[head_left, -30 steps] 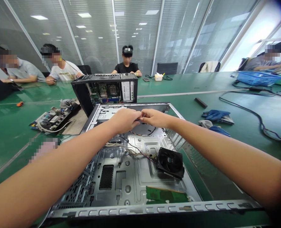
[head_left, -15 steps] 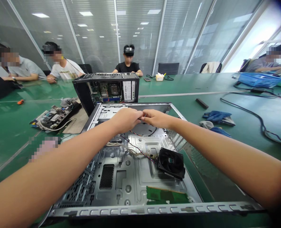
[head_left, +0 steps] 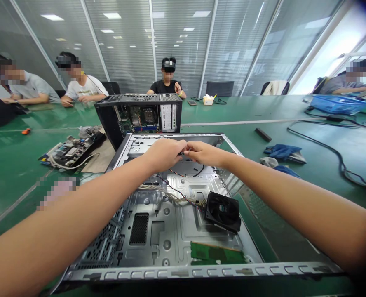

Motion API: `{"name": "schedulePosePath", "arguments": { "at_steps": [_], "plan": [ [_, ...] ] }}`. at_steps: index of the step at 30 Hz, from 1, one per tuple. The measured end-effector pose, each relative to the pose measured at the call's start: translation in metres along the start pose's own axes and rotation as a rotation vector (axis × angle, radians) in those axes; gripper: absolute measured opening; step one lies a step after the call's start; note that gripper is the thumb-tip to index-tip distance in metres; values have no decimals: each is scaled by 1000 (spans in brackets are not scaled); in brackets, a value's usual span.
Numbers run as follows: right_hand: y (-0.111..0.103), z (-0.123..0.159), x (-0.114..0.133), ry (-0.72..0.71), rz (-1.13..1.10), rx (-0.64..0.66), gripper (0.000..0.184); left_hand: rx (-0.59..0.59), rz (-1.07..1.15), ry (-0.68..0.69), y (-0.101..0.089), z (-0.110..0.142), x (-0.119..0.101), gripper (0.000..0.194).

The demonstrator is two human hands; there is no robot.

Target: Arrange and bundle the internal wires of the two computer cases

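My left hand (head_left: 167,153) and my right hand (head_left: 203,153) meet above the far part of an open computer case (head_left: 177,220) lying flat. Both are closed, fingertips together in a pinch; whatever they hold is too small or hidden to name. Just below them, a thin dark cable (head_left: 181,194) with some coloured strands runs across the metal floor of the case. It reaches toward a black cooling fan (head_left: 222,211) resting tilted at the right. Close to the case's front edge lie green memory sticks (head_left: 217,252).
Behind stands an upright computer case (head_left: 139,99) with its side off. A circuit board assembly (head_left: 73,150) lies to the left. At the right are blue gloves (head_left: 283,152), a dark bar (head_left: 262,134), black cables (head_left: 340,159) and a blue basket (head_left: 337,104). Several people sit around the table.
My hands stay together at nearly the same spot, with only a slight shift of the fingers. Across the table, a person has raised one hand.
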State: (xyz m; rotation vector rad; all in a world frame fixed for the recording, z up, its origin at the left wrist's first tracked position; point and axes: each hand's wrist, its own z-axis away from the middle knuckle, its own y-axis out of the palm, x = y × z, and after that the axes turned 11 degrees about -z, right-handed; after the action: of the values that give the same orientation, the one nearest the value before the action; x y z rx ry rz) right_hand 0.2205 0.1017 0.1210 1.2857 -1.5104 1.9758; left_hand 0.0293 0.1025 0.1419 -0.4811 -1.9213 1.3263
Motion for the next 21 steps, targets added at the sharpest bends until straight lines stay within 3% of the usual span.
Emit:
{"name": "schedulePosePath", "arguments": {
  "at_steps": [21],
  "plan": [
    [1, -2, -3, 15, -11, -13, 7, 27, 12, 8, 0, 0, 1, 15]
  ]
}}
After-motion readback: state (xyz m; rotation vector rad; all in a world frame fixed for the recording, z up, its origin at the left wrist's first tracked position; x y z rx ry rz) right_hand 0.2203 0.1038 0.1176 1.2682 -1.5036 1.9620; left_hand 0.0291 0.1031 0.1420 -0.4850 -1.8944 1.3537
